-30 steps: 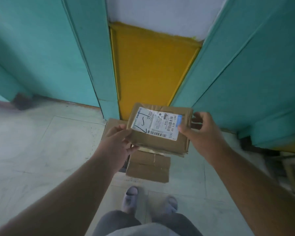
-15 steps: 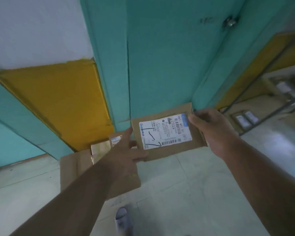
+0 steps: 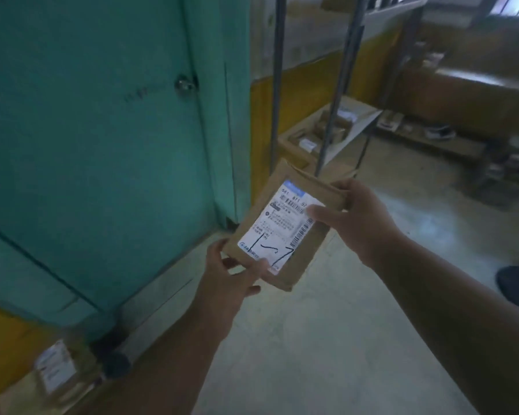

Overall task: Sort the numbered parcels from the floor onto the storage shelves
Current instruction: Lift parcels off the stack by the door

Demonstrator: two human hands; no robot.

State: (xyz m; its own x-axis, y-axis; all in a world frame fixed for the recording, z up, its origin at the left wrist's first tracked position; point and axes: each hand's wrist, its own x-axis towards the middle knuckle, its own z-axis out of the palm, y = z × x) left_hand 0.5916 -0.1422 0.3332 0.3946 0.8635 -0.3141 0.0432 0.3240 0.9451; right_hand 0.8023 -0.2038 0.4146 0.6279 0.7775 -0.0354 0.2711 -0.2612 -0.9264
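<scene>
1. While both hands have it up in the air, the parcel (image 3: 285,226) sits about mid-frame, well clear of the floor (image 3: 327,339), tilted so its long axis runs from lower left near the left hand (image 3: 231,274) up to the upper right by the right hand (image 3: 354,217).
2. Fingers: the left hand pinches the lower corner, thumb on the label face and the other fingers tucked under the edge. The right hand grips the upper right side, thumb pressed across the label (image 3: 277,227), fingers wrapped round the back. So both are closed on cardboard, neither spread wide.
3. What the next move hangs on, I reckon: the storage shelves (image 3: 339,127) lie ahead and to the right, beyond the parcel's upper end. The right hand is on the shelf side, so my guess is it does the carrying and the left just lets go.
4. Writing: a white shipping label with a blue tab on top, digits that look like "561 871 57", barcodes along the top and right edge, small print too blurry to read. Scrawled in black marker across the bottom is what reads as "1-7", presumably the shelf code.
5. Other stuff: a teal door (image 3: 102,145) on the left with a round knob, another labelled parcel (image 3: 57,372) on the floor bottom left (blurred), and boxes already lying on the low shelf.
</scene>
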